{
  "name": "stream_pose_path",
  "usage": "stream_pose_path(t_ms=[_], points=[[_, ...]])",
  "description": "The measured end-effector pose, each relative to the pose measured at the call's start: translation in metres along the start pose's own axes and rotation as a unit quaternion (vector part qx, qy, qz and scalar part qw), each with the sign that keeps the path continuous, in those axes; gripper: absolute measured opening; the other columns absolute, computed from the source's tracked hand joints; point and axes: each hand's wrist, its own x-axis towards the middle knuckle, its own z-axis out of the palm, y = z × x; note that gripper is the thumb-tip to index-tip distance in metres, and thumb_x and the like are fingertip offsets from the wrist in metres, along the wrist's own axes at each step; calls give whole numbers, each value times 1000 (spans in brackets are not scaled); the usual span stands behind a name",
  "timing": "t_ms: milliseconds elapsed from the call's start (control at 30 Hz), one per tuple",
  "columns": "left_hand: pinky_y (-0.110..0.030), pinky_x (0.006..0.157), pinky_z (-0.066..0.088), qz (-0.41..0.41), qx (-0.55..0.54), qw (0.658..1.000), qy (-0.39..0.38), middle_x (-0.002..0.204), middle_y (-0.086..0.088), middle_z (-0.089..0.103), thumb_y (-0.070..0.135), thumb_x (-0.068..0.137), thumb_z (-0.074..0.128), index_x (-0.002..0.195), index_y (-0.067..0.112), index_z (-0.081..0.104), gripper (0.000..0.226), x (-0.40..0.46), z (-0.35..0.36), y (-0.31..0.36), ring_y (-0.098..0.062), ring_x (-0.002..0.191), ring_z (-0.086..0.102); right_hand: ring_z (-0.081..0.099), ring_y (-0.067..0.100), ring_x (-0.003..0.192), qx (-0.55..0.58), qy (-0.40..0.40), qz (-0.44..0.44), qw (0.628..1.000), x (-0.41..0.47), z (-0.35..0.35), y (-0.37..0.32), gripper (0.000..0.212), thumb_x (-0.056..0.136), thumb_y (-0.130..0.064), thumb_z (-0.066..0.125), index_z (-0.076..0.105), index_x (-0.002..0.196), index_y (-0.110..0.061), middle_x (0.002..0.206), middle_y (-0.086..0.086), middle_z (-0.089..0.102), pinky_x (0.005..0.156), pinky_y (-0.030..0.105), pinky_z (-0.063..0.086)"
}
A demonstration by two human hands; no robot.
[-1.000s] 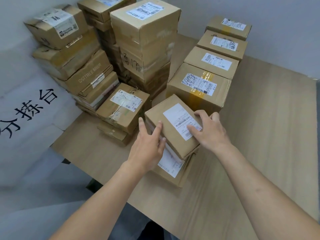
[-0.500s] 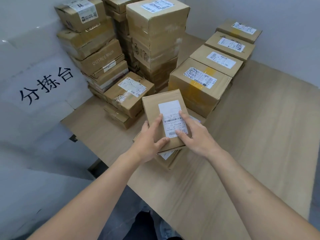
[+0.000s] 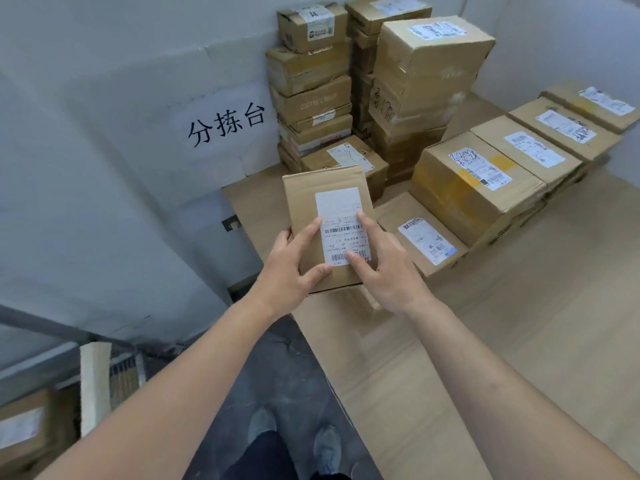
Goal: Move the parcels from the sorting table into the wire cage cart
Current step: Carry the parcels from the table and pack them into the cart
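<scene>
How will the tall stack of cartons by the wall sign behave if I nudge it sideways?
The tall stack is probably tippy: many cartons are piled high with uneven, offset edges. The top carton looks small and sits skewed, so it would likely slide off first. The dented neighbouring stack may brace it on that side.

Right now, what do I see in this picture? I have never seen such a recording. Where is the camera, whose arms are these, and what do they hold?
There is no machine here. A person wears a camera on the head, so you look down along their own arms. The left hand and right hand hold one small parcel, fingers curled round its edges, white label facing up. Beyond it is the wooden sorting table with stacked cardboard boxes and a flat parcel lying near the hands. The wall sign is printed in Chinese characters. The person's shoes show below.
</scene>
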Motion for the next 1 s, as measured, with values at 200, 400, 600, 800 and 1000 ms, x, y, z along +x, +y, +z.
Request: stream_pose_path(t_ms=[200, 400, 600, 800, 1000], points=[[-40, 115, 43, -49, 1, 998, 32, 138, 2, 43, 39, 95, 73, 158, 51, 29, 78, -51, -45, -40, -16, 129, 46, 46, 14, 128, -4, -50, -39, 998, -3, 61, -36, 73, 101, -45, 60, 17, 161, -43, 145, -1, 49, 104, 34, 42], [-41, 116, 42, -96, -19, 992, 73, 147, 3, 41, 39, 94, 74, 158, 47, 32, 77, -111, -88, -97, -16, 134, 46, 46, 8, 126, -7, -122, -71, 990, -16, 128, -85, 71, 102, -43, 59, 17, 160, -43, 148, -3, 47, 108, 36, 43], [-45, 116, 42, -152, -26, 981, 118, 154, -5, 38, 45, 91, 74, 152, 60, 27, 78, -191, -136, -157, -24, 139, 45, 47, 5, 110, -26, -188, -116, 975, -43, 202, -147, 69, 103, -41, 58, 18, 160, -42, 135, -2, 52, 93, 29, 42], [-46, 121, 36, -207, -30, 963, 167, 157, -5, 36, 46, 91, 75, 152, 60, 26, 79, -271, -186, -204, -24, 146, 40, 46, 2, 108, -20, -250, -143, 957, -75, 278, -213, 70, 105, -40, 55, 13, 161, -45, 140, -4, 50, 94, 26, 39], [-51, 119, 37, -269, -40, 940, 207, 161, -4, 32, 45, 92, 74, 154, 58, 25, 80, -342, -227, -240, -27, 150, 32, 45, 6, 115, -19, -320, -182, 930, -93, 351, -264, 71, 105, -40, 55, 13, 162, -45, 145, -2, 50, 99, 28, 39]])
